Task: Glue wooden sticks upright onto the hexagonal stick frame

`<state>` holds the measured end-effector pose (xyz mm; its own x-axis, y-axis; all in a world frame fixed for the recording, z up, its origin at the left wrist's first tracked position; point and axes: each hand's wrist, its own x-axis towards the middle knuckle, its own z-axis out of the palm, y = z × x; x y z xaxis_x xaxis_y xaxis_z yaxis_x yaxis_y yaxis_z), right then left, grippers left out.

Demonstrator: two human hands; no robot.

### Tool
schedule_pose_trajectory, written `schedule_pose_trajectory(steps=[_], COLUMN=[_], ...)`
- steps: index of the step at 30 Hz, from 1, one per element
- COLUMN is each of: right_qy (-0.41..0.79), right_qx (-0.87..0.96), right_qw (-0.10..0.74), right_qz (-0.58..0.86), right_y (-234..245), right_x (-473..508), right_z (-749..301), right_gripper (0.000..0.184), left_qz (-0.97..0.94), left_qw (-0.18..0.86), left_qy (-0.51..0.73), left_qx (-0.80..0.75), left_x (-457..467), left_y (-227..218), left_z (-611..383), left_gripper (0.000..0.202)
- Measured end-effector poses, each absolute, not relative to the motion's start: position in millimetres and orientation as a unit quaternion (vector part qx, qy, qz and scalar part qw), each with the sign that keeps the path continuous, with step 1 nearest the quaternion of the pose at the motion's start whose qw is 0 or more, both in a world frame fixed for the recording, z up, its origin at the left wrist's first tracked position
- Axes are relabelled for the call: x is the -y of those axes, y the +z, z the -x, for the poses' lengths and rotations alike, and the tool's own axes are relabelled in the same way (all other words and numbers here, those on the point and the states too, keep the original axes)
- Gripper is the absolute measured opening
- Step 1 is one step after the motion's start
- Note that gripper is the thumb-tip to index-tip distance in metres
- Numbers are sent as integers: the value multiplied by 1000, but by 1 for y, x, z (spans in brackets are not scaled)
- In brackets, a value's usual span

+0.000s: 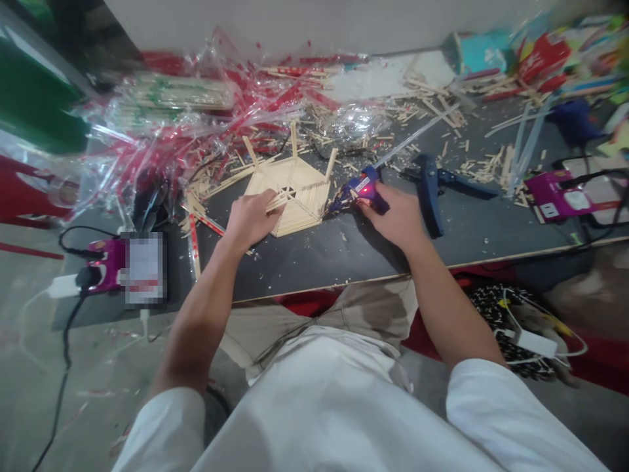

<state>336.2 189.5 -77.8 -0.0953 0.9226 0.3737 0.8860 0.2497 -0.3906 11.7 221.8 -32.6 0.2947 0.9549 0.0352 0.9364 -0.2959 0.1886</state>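
Note:
A hexagonal panel of wooden sticks (297,190) lies on the dark work board (344,252), with several sticks standing up from its corners. My left hand (250,219) rests on the panel's near left edge, fingers curled over the sticks. My right hand (396,213) grips a blue and purple hot glue gun (361,190) with a red light on it. The gun's nozzle points left at the panel's right edge. A clear glue stick (417,134) juts from its back.
A second dark blue glue gun (435,187) lies right of my hand. Crumpled clear and red plastic wrappers (171,124) and loose stick offcuts (432,98) cover the back. Purple power strips (105,262) (565,196) with cables sit at both sides.

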Motion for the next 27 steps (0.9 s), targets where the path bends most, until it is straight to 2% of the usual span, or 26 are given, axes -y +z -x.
schedule_pose_trajectory(steps=[12,27], right_qy=[36,31], right_qx=[739,740], right_qw=[294,282], right_qz=[605,609], right_y=[-83,-80], right_x=[-190,-190], right_z=[-338,-337], right_gripper=[38,37], left_qz=[-806,-806], left_qw=[76,62], left_qy=[71,58], left_qx=[-583,-586], left_x=[-219,-220], left_y=[-29,-31], left_z=[-12,-12], left_gripper=[27,31])
